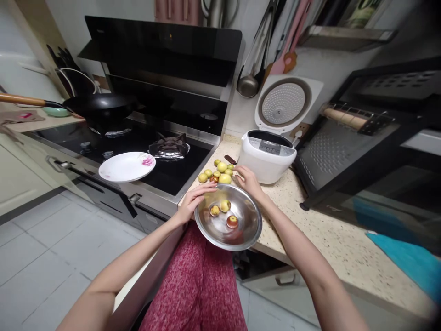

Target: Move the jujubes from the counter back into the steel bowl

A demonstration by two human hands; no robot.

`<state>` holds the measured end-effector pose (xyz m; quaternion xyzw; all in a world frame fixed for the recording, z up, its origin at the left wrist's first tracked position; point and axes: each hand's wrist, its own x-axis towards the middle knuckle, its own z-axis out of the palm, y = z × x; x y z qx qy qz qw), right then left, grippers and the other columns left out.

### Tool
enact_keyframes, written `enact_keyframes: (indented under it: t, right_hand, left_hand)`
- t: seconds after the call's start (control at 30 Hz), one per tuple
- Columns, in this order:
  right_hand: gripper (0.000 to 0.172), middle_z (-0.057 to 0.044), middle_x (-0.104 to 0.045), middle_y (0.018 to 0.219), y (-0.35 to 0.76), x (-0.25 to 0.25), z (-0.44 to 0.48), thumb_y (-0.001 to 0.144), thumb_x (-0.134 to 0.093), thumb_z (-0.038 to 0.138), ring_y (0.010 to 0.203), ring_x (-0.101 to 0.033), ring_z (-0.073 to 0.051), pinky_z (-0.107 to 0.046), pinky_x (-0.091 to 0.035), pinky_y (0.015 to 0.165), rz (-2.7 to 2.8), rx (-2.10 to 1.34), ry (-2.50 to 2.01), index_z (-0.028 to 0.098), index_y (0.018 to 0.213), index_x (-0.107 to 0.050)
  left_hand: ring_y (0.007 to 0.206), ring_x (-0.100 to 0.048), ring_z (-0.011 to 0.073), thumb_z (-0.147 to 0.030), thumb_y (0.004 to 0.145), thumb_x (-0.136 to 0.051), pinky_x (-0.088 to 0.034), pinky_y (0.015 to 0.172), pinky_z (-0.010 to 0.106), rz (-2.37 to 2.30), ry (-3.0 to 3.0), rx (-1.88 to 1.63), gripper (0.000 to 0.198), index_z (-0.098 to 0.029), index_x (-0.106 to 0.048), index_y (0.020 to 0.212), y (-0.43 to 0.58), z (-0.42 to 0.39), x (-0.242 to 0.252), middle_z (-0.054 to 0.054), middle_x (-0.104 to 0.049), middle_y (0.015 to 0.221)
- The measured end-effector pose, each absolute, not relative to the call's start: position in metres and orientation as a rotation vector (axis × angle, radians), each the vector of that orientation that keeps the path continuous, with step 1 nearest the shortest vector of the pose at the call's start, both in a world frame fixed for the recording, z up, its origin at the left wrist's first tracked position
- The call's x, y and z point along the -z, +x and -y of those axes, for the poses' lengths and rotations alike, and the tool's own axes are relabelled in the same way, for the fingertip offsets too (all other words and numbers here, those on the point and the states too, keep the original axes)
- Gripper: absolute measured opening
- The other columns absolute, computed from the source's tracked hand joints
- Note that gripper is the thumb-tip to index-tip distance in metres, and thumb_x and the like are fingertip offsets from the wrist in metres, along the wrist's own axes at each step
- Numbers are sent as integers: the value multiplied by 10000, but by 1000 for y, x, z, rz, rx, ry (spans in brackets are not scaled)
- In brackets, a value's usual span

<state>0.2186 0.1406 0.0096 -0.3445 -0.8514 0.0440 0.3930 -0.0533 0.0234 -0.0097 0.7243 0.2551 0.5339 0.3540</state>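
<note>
A steel bowl (246, 225) sits at the counter's front edge, jutting out over my lap, with three small round jujube-like fruits (232, 222) inside. Just behind its far rim lies a pile of yellow-green and brown fruits (222, 167) of the same sort. My left hand (195, 200) reaches over the bowl's left rim, fingers stretched out to the near side of the pile. On the pile's right side is my right hand (250, 180), fingers apart and slightly bent, the tips close to the fruits. Whether the fingertips touch a fruit I cannot tell.
Behind my right hand stands a white rice cooker (267, 168), lid raised. A floral plate (126, 168) overhangs the stove's front edge, left of the burner (169, 146). A wok (103, 103) is farther left. An oven (372, 161) and blue cloth (403, 257) are right.
</note>
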Motion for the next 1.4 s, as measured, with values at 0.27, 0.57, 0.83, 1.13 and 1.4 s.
enact_keyframes:
  t: [0.27, 0.57, 0.83, 1.13, 1.4]
  right_hand:
    - [398, -140, -680, 1276, 216, 8, -162, 898, -558, 105, 1205, -635, -297, -501, -530, 1062, 2274, -29, -951, 205, 1267, -671]
    - [483, -128, -616, 1465, 218, 19, -157, 997, -513, 163, 1322, -607, -265, -493, -526, 1116, 2328, 17, -942, 254, 1467, -574]
    - [390, -171, -664, 1393, 218, 20, -155, 947, -584, 136, 1297, -631, -288, -497, -499, 1137, 2220, -60, -918, 178, 1330, -645]
    - [350, -149, -696, 1259, 216, 18, -152, 935, -593, 127, 1193, -660, -282, -471, -539, 1062, 2184, -69, -956, 184, 1278, -640]
    - [284, -145, -669, 1233, 217, 14, -151, 935, -611, 134, 1178, -627, -292, -463, -557, 1008, 2224, -8, -980, 192, 1211, -638]
  left_hand:
    - [1437, -528, 333, -292, 971, -513, -328, 1254, 556, -651, 1850, -1376, 387, -230, -762, 1261, -53, -23, 12, 99, -652, 1455]
    - [1435, -534, 326, -279, 969, -507, -336, 1251, 556, -661, 1857, -1360, 388, -236, -763, 1257, -55, -21, 7, 89, -648, 1462]
    - [1420, -538, 349, -313, 962, -508, -319, 1251, 574, -687, 1868, -1358, 400, -221, -766, 1254, -55, -20, 6, 102, -647, 1459]
    - [1423, -533, 346, -292, 960, -501, -322, 1246, 575, -703, 1878, -1352, 399, -216, -771, 1242, -55, -20, 4, 103, -653, 1453]
    - [1421, -540, 332, -279, 960, -499, -325, 1252, 566, -689, 1888, -1371, 397, -224, -768, 1247, -55, -20, 5, 92, -664, 1440]
